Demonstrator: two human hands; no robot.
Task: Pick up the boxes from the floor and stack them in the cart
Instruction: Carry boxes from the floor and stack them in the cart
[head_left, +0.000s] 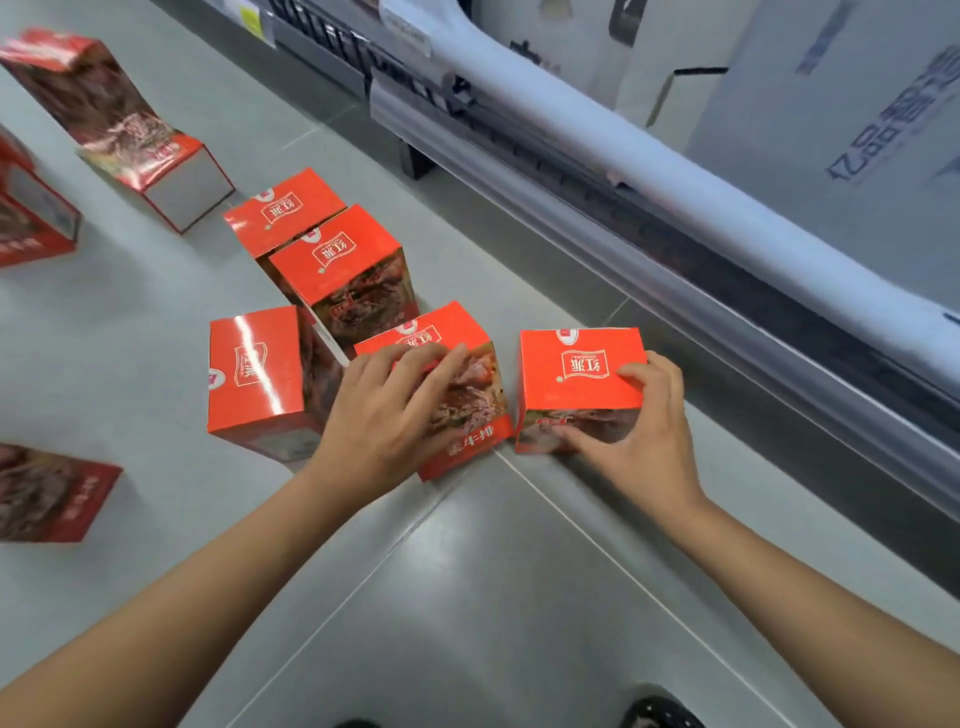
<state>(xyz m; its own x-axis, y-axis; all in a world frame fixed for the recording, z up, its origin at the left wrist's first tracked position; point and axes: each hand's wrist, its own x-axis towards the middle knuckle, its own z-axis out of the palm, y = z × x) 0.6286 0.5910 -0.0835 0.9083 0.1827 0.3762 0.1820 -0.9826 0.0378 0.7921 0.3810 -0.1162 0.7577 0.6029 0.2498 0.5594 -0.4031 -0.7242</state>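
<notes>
The right box (576, 364) stood upright on the floor (493, 597), near the floor's edge under the shelf unit (675, 208). Your right hand (644, 436) held it, thumb on the front face and fingers curled over the top corner. The middle box (470, 441) sat just beside it, not touching, and your left hand (384, 415) gripped it with the fingers curled over its top.

To lift both well, you needed the thumbs firmly on the sides and the boxes kept level (the glossy card looked slippery). The upright box (254, 369) stood at your left.

The cart was not in view, so I could not tell what it held. The lying box (130, 130) further back showed a grey end; whether it was open was unclear.
</notes>
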